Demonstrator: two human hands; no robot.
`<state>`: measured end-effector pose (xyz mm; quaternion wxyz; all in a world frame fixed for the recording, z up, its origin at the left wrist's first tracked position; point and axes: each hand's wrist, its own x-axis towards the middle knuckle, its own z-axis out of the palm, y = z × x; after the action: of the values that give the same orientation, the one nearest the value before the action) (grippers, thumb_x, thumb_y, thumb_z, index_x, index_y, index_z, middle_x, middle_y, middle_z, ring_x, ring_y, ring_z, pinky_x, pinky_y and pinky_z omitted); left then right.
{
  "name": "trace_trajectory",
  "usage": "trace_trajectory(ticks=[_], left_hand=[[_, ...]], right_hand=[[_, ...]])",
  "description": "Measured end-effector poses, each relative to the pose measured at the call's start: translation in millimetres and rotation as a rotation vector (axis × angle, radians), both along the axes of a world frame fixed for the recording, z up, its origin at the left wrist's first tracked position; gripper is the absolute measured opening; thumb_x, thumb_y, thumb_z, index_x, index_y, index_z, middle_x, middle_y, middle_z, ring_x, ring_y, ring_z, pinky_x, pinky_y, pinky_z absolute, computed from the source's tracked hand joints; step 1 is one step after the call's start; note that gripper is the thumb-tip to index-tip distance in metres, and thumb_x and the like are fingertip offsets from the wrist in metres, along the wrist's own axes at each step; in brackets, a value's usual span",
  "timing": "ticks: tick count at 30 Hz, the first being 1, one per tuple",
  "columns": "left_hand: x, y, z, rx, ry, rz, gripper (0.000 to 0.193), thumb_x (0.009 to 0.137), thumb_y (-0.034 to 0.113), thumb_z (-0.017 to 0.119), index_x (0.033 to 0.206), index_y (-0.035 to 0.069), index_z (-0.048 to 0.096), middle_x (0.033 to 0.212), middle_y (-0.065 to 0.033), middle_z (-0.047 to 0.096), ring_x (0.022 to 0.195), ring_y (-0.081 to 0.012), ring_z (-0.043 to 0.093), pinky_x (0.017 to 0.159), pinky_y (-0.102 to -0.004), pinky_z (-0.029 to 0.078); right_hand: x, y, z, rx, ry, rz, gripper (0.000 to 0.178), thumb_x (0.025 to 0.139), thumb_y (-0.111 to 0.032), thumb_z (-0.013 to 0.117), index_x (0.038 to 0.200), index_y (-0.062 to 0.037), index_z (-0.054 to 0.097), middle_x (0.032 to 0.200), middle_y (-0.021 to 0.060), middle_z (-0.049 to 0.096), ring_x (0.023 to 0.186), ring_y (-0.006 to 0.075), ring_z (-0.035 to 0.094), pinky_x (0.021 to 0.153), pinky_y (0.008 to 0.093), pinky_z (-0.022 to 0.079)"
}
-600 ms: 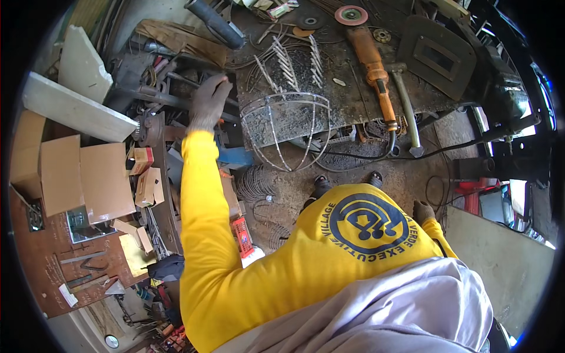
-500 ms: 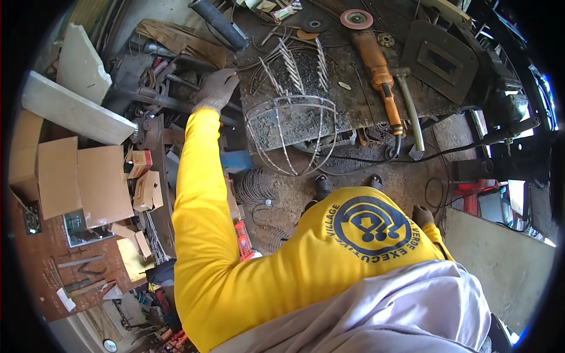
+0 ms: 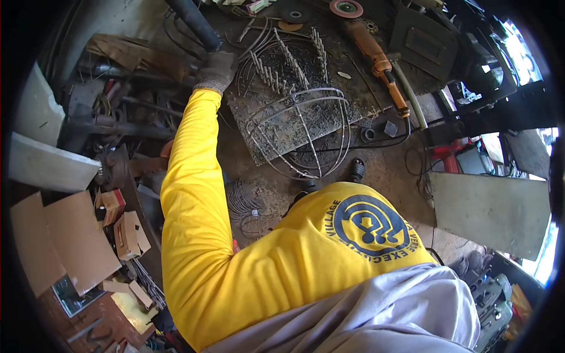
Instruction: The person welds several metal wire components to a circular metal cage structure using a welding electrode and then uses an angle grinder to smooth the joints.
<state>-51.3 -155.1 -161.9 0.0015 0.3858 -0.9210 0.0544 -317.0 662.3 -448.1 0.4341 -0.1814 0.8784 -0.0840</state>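
My left hand, in a grey-brown work glove, is at the left edge of the metal workbench, palm down. Its knuckles lie against or just below the lower end of a dark pipe; I cannot tell if they touch. The fingers bend away from view, so whatever they may hold is hidden. To the right of it stands a dome-shaped frame of bent metal rods, overhanging the near edge of the bench. Behind the frame, rows of short upright metal pieces rise from the bench top. My right hand is out of sight.
An orange angle grinder and a hammer lie on the bench's right side. A dark welding shield is behind them. Coiled wire sits on the floor. Cardboard boxes stand at left, a pale panel at right.
My left hand has moved up toward the lower end of the dark pipe. My right hand has gone out of view. The head view has shifted and turned.
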Motion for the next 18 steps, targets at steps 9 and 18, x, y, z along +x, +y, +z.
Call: trace_trajectory(ticks=[9,18], left_hand=[[14,-26,45,0.157,0.665,0.016,0.03,0.097,0.032,0.06,0.114,0.01,0.07,0.11,-0.0165,0.071,0.104,-0.0358,0.067,0.09,-0.0424,0.052],[82,155,146,0.564,0.859,-0.118,0.019,0.102,0.019,0.057,0.105,0.002,0.066,0.087,-0.0067,0.068,0.083,-0.0112,0.065,0.08,-0.026,0.05]], right_hand=[[18,-60,105,-0.069,-0.215,-0.457,0.042,0.094,-0.036,0.061,0.113,0.0004,0.07,0.09,0.0127,0.072,0.085,0.0223,0.067,0.073,0.0383,0.052],[24,-284,286,-0.972,0.181,-0.144,0.039,0.095,-0.015,0.066,0.131,0.0009,0.062,0.118,0.0151,0.071,0.109,0.0214,0.068,0.093,0.0324,0.051]])
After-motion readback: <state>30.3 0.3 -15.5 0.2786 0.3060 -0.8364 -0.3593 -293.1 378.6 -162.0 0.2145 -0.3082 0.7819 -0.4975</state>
